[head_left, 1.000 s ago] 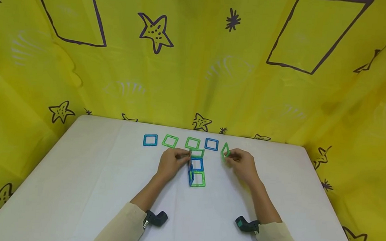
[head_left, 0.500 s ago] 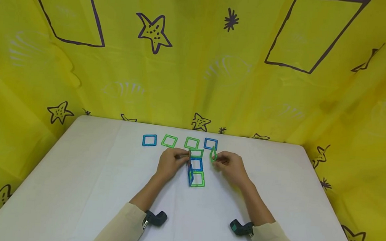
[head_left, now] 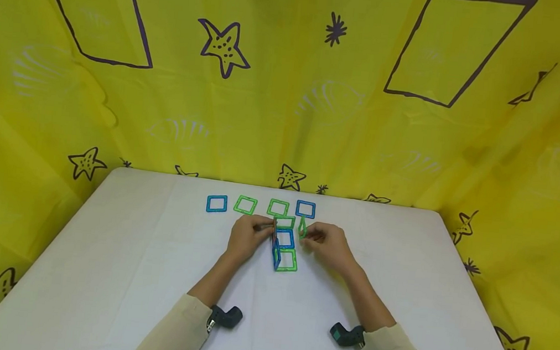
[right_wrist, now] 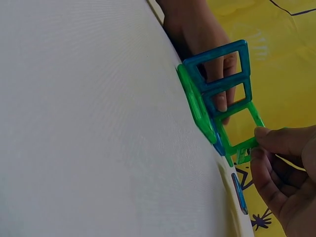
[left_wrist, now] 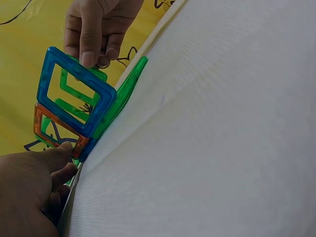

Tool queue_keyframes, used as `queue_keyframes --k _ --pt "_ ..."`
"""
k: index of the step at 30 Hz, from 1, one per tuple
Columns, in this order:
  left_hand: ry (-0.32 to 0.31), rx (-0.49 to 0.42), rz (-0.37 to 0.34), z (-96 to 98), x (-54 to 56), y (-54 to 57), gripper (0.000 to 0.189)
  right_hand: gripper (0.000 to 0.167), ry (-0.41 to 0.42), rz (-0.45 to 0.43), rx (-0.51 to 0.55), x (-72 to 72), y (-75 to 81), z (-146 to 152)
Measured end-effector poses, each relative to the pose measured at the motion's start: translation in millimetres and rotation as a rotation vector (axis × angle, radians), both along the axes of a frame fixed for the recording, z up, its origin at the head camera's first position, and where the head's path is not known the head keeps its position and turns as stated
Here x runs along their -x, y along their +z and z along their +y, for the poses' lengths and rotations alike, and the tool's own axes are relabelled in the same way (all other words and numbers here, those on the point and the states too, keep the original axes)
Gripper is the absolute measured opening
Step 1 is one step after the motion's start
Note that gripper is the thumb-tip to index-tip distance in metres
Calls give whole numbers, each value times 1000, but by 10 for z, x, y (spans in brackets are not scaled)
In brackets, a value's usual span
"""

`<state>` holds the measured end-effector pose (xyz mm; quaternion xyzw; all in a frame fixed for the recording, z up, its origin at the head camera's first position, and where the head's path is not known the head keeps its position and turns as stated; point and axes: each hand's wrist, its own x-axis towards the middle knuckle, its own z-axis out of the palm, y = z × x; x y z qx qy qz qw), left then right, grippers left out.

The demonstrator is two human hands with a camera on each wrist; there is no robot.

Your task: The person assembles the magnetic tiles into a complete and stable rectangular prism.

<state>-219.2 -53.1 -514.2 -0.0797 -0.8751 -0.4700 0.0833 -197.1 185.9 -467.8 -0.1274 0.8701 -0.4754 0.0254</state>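
Observation:
Square magnetic tiles form a small structure at the table's middle. My left hand (head_left: 246, 239) is on its left side, thumb and fingers pinching an orange tile (left_wrist: 38, 117) that stands upright. A blue tile (left_wrist: 44, 74) stands beside the orange one. Along the base lie a blue tile (head_left: 293, 239) and, nearer me, a green tile (head_left: 295, 261); another green tile (head_left: 293, 223) is at the far end. On the right side, my right hand (head_left: 331, 249) pinches a green tile (right_wrist: 257, 114) upright by its edge. Whether that tile touches the base is unclear.
Behind the structure lies a row of loose tiles: a blue tile (head_left: 216, 210), a green tile (head_left: 245, 211), another green tile (head_left: 279, 201) and a blue tile (head_left: 306, 202). A yellow patterned curtain (head_left: 265, 112) hangs behind the white table (head_left: 101, 270).
My right hand has moved left and slightly nearer me, carrying the green tile from the right up beside the structure. The left hand keeps its hold in place.

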Motion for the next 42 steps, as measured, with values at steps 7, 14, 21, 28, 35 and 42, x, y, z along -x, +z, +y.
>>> queue_keyframes --k 7,14,21,28,35,42 --pt "6 1 -8 -1 -6 7 22 9 24 11 -16 -14 2 -33" --pt "3 -7 3 -10 -8 8 21 8 48 32 -18 -25 16 -63" --pt "-13 -18 15 -23 -9 7 20 8 44 7 -38 -36 10 -96" --pt "-34 -24 22 -25 -16 1 20 8 44 2 -38 -54 -10 -110" --pt "-45 -18 23 -24 -6 -17 19 8 63 -20 -24 -60 -32 -115" --pt "-57 -19 55 -29 12 -35 19 9 87 -17 -30 -63 -35 -110"
